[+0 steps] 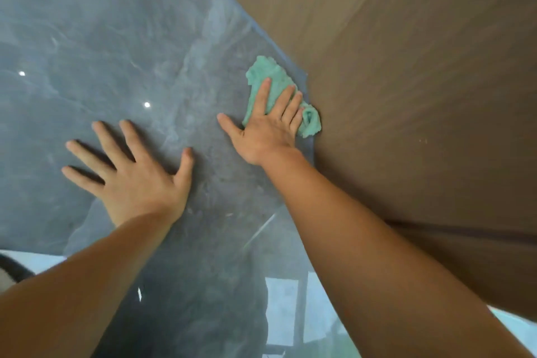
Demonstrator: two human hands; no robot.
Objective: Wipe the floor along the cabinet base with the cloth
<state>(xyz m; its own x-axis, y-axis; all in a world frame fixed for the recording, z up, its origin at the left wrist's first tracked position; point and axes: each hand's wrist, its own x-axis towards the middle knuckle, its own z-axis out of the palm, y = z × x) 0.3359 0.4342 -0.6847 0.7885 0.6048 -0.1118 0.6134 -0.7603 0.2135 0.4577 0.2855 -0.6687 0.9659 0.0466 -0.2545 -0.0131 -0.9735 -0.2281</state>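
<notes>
A person leans over a glossy grey floor (116, 38) with pale marbled streaks, both bare forearms reaching up into the picture from the bottom edge. The right hand (270, 125) lies flat, palm down, on a crumpled green cloth (266, 71), its four fingers (261, 96) stretched forward across the fabric toward one o'clock and the thumb spread out to ten o'clock, resting on the bare floor just beside the cloth. The hand is not gripping; it presses the cloth down with open, slightly fanned fingers. The cloth sits right at the foot of a brown wood-grain cabinet (406, 81), whose lower edge runs diagonally from twelve o'clock down toward four o'clock. One bunched end of the cloth pokes out past the little finger at three o'clock of the hand and touches the cabinet base, while the other end sticks out ahead of the fingertips at twelve o'clock, close along the same edge. The left hand (136, 174) is planted on the floor at about eight o'clock from the cloth, well apart from it, palm down and fingers splayed wide toward eleven o'clock, holding nothing. Two small bright spots of reflected light show on the floor above the left hand, and pale window-like reflections shine in the floor between the forearms near six o'clock. A narrow dark seam crosses the cabinet face at the lower right, near four o'clock.
</notes>
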